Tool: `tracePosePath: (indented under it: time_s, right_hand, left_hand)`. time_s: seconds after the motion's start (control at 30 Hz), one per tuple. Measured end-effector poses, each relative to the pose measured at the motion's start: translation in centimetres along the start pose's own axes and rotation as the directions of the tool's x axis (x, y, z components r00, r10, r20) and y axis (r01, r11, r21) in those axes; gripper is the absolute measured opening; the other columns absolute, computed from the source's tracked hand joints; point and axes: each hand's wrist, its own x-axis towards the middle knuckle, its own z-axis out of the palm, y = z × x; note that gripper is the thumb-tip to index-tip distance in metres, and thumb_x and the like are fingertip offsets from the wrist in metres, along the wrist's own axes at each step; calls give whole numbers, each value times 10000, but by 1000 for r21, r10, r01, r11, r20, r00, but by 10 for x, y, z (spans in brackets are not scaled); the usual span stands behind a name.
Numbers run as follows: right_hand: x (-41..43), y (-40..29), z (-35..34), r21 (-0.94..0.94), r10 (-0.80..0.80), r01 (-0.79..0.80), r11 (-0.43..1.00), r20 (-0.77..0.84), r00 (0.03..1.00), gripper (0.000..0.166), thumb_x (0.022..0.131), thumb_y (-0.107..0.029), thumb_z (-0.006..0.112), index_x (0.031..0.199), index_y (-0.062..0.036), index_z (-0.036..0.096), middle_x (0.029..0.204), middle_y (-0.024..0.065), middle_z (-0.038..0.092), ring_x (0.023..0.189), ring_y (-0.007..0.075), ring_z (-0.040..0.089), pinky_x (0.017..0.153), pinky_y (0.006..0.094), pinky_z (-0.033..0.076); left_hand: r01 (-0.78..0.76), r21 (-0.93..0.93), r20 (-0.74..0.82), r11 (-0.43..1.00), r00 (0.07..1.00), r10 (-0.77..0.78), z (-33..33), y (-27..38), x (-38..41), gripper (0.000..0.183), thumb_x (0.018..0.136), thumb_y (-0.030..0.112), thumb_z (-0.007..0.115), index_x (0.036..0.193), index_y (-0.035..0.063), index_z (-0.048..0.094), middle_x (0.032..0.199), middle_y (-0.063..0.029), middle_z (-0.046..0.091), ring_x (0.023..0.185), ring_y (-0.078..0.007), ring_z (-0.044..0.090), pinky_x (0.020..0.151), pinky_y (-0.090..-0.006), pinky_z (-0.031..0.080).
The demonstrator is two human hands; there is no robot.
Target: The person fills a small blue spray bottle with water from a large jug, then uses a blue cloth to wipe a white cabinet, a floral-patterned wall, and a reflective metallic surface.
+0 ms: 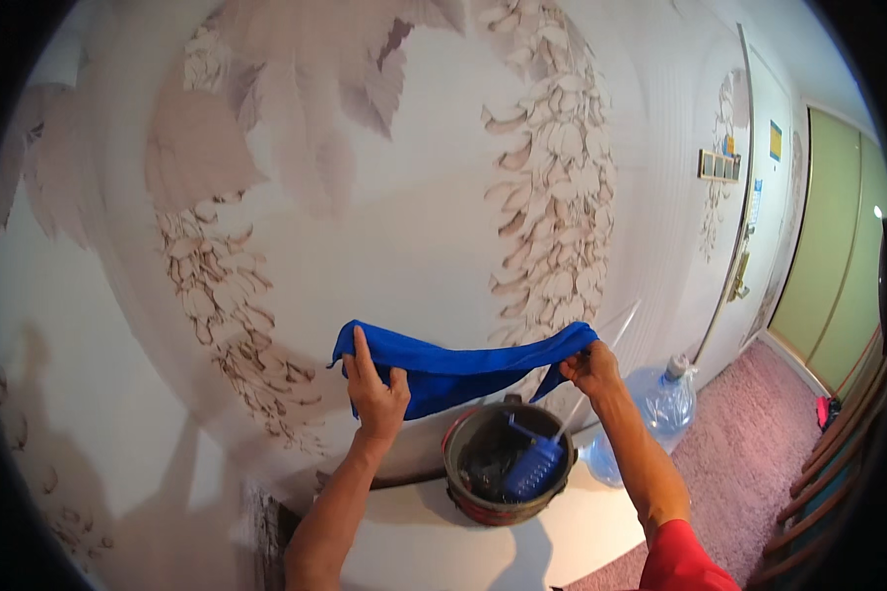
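A blue cloth (473, 373) is stretched between my two hands in front of the wall, folded over along its upper edge and sagging in the middle. My left hand (377, 391) grips its left end, with the index finger extended up along the fabric. At the other end, my right hand (591, 369) pinches the cloth's corner, and a short flap hangs beside it. Below the cloth stands a dark round bucket (506, 513) with a reddish outer side. Inside it rests a blue perforated plastic tool (536, 469); a thin pale rod (624, 325) rises beside it, partly hidden by my right hand.
The bucket stands on a white surface (414, 532) against the flower-patterned wall (414, 258). To its right are a large clear water bottle (665, 402) and pink carpet (739, 414). Wooden slats (828, 473) line the right side, and a door (761, 185) is farther back.
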Motion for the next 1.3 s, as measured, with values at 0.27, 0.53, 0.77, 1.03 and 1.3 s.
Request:
tracePosePath:
  time_s: [0.27,0.53,0.77,1.03,1.3]
  right_hand:
    - [19,-89,104,-164,-471,499,851,182,863,152,939,-183,541,1031,-68,577,852,54,635,737,159,624,609,280,519]
    - [74,-123,187,-663,-864,738,-124,438,248,352,917,-159,517,1238,-34,591,1074,286,623,959,441,597,885,472,482]
    - [98,-30,199,-623,-745,570,-536,667,29,606,789,-133,622,1373,-15,514,1329,251,482,1170,427,458,993,525,359]
    - [89,28,186,-387,-515,686,-616,857,21,708,825,-134,622,1491,-74,390,1463,235,409,1292,453,409,1104,573,269]
    - [85,-21,274,-350,-562,673,-651,818,-118,597,906,-155,565,1474,-65,408,1443,237,425,1295,450,404,1087,527,297]
  left_hand:
    - [-174,129,-84,976,979,186,65,-17,144,744,790,13,600,1461,-114,305,1076,-249,489,914,-400,545,813,-449,494]
    - [-335,407,-18,850,927,374,96,-37,213,757,813,117,639,1463,-106,321,1156,-262,521,1056,-400,532,1000,-474,423]
    - [-301,472,151,829,954,260,118,-39,191,863,772,218,666,1478,-110,294,1164,-247,542,1109,-406,520,1070,-568,336]
    - [-455,449,277,769,889,364,127,-54,142,918,820,390,665,1494,-94,273,1415,-284,439,1219,-467,455,1073,-617,261]
    - [-412,491,94,768,901,423,146,-21,221,871,785,318,679,1488,-49,319,1209,-236,522,1088,-413,493,1035,-629,284]
